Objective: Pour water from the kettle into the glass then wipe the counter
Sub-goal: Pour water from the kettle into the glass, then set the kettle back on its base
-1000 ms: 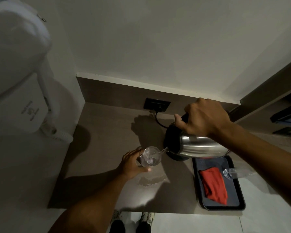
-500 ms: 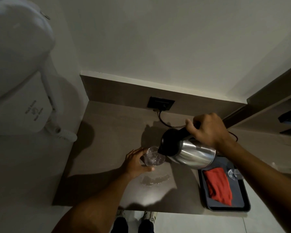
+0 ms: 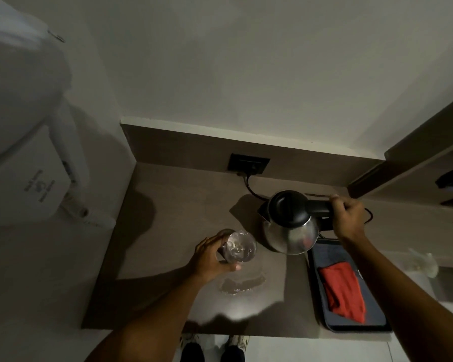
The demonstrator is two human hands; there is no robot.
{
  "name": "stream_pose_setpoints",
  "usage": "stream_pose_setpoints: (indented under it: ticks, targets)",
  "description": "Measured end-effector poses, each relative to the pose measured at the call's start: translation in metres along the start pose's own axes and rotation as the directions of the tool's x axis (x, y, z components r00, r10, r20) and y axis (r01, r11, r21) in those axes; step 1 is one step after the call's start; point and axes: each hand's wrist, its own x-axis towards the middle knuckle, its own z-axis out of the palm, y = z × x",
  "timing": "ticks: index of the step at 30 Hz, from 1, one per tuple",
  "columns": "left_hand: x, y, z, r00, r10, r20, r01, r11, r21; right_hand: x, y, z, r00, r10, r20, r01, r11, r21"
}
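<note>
- Head view, far left: a white appliance (image 3: pixel 19 152) hangs on the wall, with a pale cord running down from it toward the left edge of the counter (image 3: pixel 173 231).
- The brown counter fills the middle of the scene, with a raised strip along its far edge and the person's shoes (image 3: pixel 215 346) showing below its near edge.
- The left hand (image 3: pixel 209 259) reaches in from the near side and wraps around the left side of the glass (image 3: pixel 238 249), with the thumb on the near side and the fingers curled on the far side.
- The glass stands upright on the counter, left of the kettle and apart from it, with clear water inside.
- A small puddle (image 3: pixel 242 284) lies on the counter just near of the glass.
- A black socket (image 3: pixel 248 165) sits in the far strip, and a black cable (image 3: pixel 251 190) runs from it down behind the kettle.
- The kettle (image 3: pixel 290 228), steel with a black lid, stands upright right of the glass; I cannot tell whether it rests on the counter or hangs just above it.
- The right hand (image 3: pixel 347 220) is closed firmly around the kettle's black handle, which points right.
- A dark tray (image 3: pixel 377 320) lies near the kettle's right side, holding a folded red cloth (image 3: pixel 343 293).
- Far right, a clear object (image 3: pixel 422 262) is too blurred to name.
</note>
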Motion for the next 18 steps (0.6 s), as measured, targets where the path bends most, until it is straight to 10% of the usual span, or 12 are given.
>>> stream_pose_setpoints:
  ticks: [18]
  targets:
    - [0.001, 0.014, -0.002, 0.992, -0.117, 0.046, 0.116, 0.993, 0.019, 0.013, 0.051, -0.007, 0.991, 0.129, 0.038, -0.134, 0.963, 0.235]
